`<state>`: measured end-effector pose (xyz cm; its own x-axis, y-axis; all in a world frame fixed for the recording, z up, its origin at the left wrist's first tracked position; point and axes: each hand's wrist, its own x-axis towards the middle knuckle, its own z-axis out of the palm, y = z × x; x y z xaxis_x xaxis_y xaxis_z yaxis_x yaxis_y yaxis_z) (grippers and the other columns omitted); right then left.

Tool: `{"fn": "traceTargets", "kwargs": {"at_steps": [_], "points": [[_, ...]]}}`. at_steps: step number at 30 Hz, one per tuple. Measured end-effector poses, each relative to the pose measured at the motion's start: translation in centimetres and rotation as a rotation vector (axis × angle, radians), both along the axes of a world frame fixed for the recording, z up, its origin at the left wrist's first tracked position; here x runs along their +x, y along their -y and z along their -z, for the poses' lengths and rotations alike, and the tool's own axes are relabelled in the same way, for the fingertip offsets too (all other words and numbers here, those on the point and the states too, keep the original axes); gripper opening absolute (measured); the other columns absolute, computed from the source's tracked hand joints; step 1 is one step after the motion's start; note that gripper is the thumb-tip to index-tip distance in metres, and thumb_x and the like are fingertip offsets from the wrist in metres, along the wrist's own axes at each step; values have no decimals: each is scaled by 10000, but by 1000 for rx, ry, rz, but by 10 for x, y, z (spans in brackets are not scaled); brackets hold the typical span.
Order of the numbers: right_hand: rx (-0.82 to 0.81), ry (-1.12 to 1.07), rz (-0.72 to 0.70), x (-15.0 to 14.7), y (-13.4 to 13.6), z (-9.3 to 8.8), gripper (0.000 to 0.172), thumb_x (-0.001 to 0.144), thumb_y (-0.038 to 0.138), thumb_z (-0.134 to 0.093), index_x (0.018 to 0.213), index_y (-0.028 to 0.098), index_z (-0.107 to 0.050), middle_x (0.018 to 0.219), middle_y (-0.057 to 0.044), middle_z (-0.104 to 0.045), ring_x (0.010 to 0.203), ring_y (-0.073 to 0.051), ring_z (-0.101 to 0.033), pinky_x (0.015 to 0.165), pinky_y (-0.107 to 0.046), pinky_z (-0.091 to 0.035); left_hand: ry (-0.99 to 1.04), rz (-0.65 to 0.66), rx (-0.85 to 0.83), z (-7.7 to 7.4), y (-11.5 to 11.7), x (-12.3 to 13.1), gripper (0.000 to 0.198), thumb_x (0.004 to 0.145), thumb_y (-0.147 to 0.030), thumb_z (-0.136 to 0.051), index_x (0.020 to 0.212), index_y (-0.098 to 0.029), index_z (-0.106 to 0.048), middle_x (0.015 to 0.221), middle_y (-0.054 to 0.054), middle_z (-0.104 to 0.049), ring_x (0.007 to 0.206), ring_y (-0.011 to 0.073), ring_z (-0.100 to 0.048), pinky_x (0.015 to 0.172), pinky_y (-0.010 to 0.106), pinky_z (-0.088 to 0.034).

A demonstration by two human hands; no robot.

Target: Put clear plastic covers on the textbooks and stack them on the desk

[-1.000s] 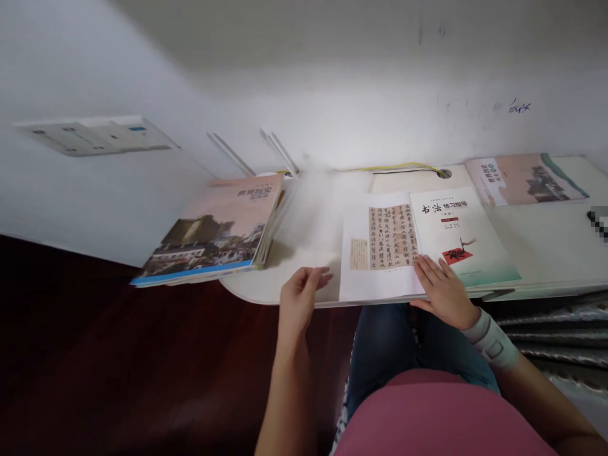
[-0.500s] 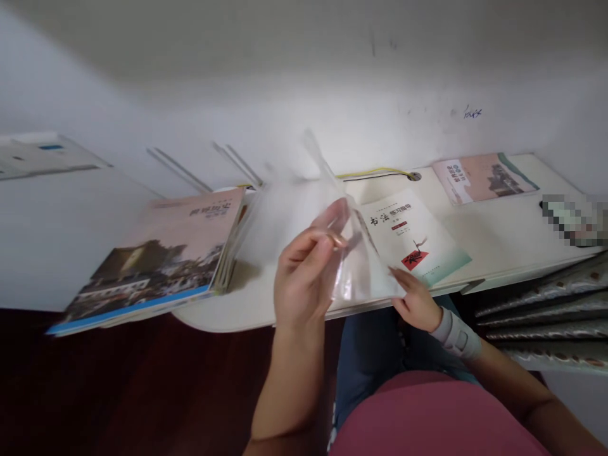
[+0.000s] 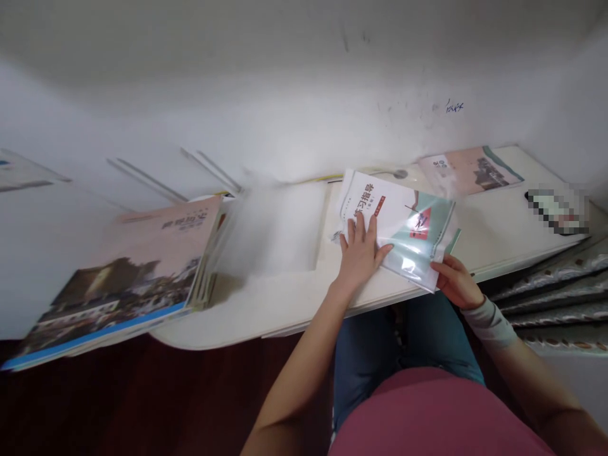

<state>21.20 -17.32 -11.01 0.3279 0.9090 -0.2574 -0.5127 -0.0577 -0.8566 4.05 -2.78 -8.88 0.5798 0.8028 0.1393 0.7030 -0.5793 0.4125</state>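
Note:
A white and green calligraphy workbook (image 3: pixel 403 218) with a red mark lies on the white desk (image 3: pixel 494 244), under a clear plastic cover. My left hand (image 3: pixel 360 250) rests flat on its left part, fingers spread. My right hand (image 3: pixel 456 284) grips the book's lower right corner at the desk's front edge. The book is turned at an angle, its right end toward me.
A stack of textbooks (image 3: pixel 128 278) with a pink cover hangs over the desk's left end. A sheet of clear plastic (image 3: pixel 280 231) lies between the stack and the workbook. Another pink book (image 3: pixel 468 170) lies at the back right. A dark thing (image 3: pixel 555 206) sits far right.
The clear cover, lifted in my left hand half a second ago, now lies over the workbook. My left hand has come down flat on it. The book has turned clockwise.

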Motion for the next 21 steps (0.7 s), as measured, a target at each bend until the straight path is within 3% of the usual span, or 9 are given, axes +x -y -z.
{"fn": "traceTargets", "kwargs": {"at_steps": [7, 12, 17, 19, 21], "points": [[51, 111, 83, 29, -17, -3, 335, 670, 373, -718, 946, 189, -671, 1013, -67, -731, 956, -259, -662, 861, -447, -530, -264, 73, -35, 15, -3, 20, 821, 881, -669, -282, 1524, -185, -118, 1592, 156, -27, 1450, 387, -21, 1098, 659, -113], [13, 271, 101, 57, -29, 13, 309, 655, 340, -689, 912, 173, -656, 910, -56, -733, 845, -225, -670, 809, -429, -542, -368, 84, -48, 23, -7, 25, 791, 881, -675, -249, 1510, -197, -210, 1589, 139, -114, 1441, 411, -68, 1098, 664, -96], [-160, 781, 158, 102, -48, 20, 266, 694, 292, -605, 917, 152, -644, 704, -28, -677, 659, -178, -621, 649, -352, -529, -428, 54, -24, 13, 15, 30, 769, 894, -634, -302, 1492, -151, -266, 1567, 204, -163, 1408, 468, -152, 1061, 669, -184], [-226, 914, 165, 119, -59, 16, 222, 694, 287, -606, 856, 141, -651, 645, -21, -646, 595, -158, -582, 582, -309, -498, -408, 57, 11, 5, 27, 28, 747, 883, -623, -363, 1453, -140, -352, 1517, 243, -287, 1361, 474, -281, 1044, 624, -255], [-246, 959, 169, 132, -70, 11, 174, 677, 287, -630, 771, 141, -644, 603, -9, -617, 557, -137, -543, 539, -272, -461, -358, 86, 23, -3, 30, 22, 657, 896, -588, -381, 1398, -168, -436, 1395, 226, -479, 1264, 410, -455, 1019, 543, -331]]}}
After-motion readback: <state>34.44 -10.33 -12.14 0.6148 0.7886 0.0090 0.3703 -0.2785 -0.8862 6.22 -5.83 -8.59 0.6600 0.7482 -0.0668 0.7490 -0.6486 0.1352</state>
